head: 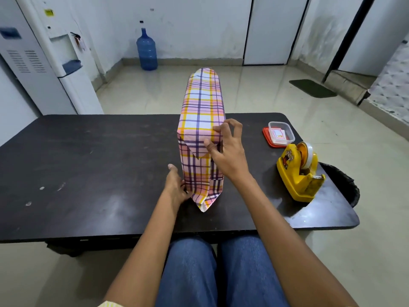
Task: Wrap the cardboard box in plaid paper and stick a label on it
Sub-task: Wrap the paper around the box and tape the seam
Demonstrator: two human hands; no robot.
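Blue jeans [190,273], pale striped sleeve [109,304]

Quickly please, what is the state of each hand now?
Left hand: open, pressing the wrapped box near its base.
Right hand: pinching the plaid paper at the upper fold.
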